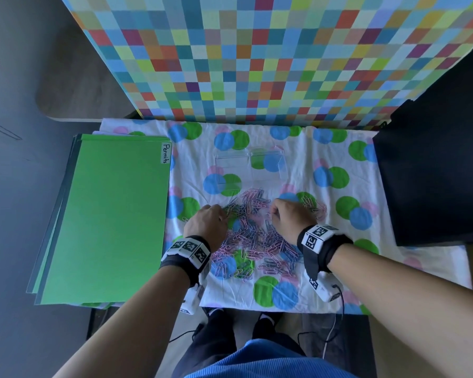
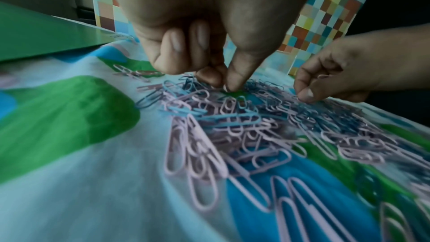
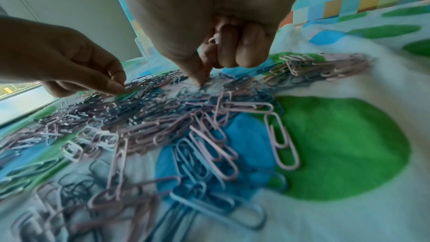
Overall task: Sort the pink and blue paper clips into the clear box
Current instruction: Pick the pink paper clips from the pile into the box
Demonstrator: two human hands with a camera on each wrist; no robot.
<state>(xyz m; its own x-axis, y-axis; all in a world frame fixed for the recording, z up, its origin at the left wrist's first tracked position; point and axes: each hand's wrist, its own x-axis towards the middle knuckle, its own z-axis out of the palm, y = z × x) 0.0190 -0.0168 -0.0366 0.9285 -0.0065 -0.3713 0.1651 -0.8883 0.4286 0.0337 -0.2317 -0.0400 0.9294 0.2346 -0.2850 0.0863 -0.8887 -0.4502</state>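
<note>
A loose pile of pink and blue paper clips [image 1: 257,236] lies on the spotted cloth. Behind it stands the clear box [image 1: 249,167], two compartments with no clips visible in them. My left hand [image 1: 223,211] is on the pile's left edge. Its thumb and forefinger [image 2: 224,85] pinch a clip at the cloth while the other fingers stay curled. My right hand [image 1: 272,212] is on the pile's far right side. It keeps a pink clip [image 3: 214,39] tucked under its curled fingers, and its thumb and forefinger [image 3: 203,80] pinch down into the clips.
A stack of green folders [image 1: 107,219] labelled "Permits" lies to the left. A checkered board [image 1: 257,58] stands behind the cloth. A black object [image 1: 432,181] sits to the right. A smaller bunch of pink clips [image 1: 314,207] lies right of my right hand.
</note>
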